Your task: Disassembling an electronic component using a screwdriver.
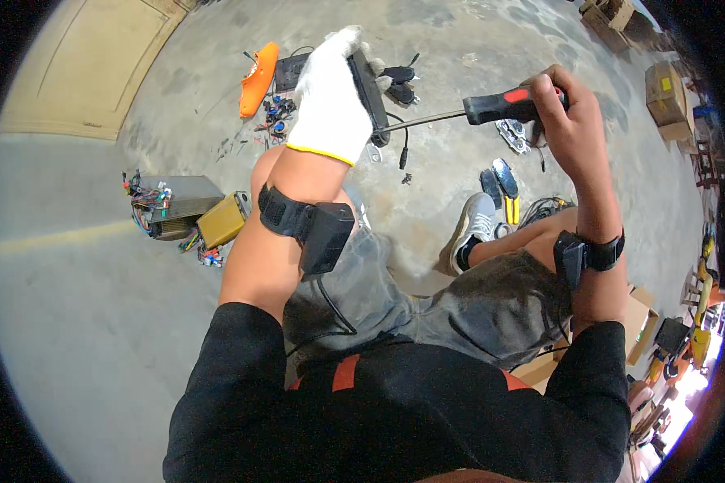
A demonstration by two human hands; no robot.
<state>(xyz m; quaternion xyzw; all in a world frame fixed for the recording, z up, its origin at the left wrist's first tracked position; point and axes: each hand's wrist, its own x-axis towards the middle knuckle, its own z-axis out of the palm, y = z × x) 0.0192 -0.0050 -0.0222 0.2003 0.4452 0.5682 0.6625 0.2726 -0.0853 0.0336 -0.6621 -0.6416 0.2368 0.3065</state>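
Note:
My left hand (pixel 327 101), in a white work glove with a yellow cuff edge, is closed round a long black housing (pixel 368 97), its fingers over the far end. A short black cable with a plug (pixel 403 157) hangs beside the housing's near end. Bare, my right hand (pixel 570 121) grips the black and red handle of a screwdriver (pixel 491 109). The screwdriver lies nearly level, its shaft pointing left. Its tip meets the near end of the housing; whether it sits in a screw I cannot tell.
On the floor ahead lie an orange shell (pixel 258 80), small loose parts (pixel 275 113) and black pieces (pixel 400 84). Yellow-handled pliers (pixel 507 193) lie by my shoe (pixel 477 221). Metal boxes with wires (pixel 181 201) stand at left. Cardboard boxes (pixel 669 101) are at right.

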